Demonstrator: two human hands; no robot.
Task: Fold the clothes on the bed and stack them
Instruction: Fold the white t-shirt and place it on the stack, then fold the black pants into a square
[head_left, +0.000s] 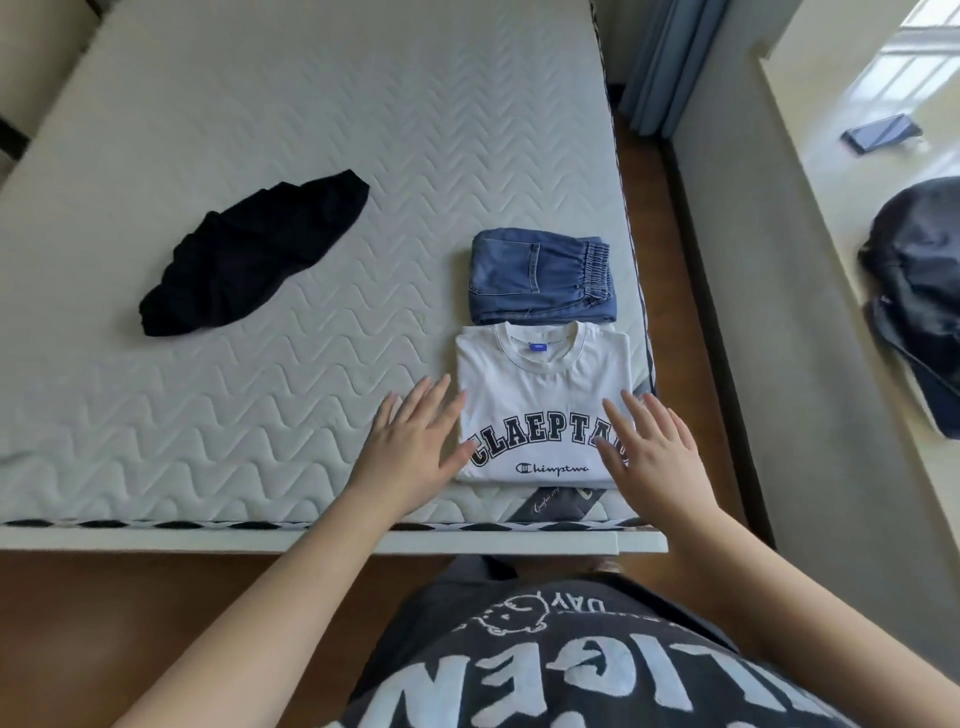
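A: Just on the near side of the folded blue denim trousers (540, 278), we are looking at the folded white cotton T-shirt with dark arched lettering (540, 405), lying flat close to the near right corner of the white quilted mattress (260, 130). Our left hand (415, 441) is spreading its fingers at the shirt's left edge, and our right hand (652, 452) is spreading its fingers over the shirt's right edge. Neither is pinching anything.

B: So we are judging the shirt fold as finished, and we are squaring it up or getting ready to lift it?

A: That is how we are reading it. The next move is probably calling for both palms sliding under the shirt's sides, lifting it level, and setting it onto the trousers just beyond it, so the fold is not slipping open.

B: And what is remaining?

A: The crumpled black garment (249, 254), lying well to the left of the trousers and a little beyond them, is looking unfolded to us.

B: How are we placed for room?

A: To the right of the trousers the mattress edge is running very near, with brown floor below, so we are keeping the stack from drifting that way. To their left and beyond, the bare mattress is giving us wide room for spreading the black garment.
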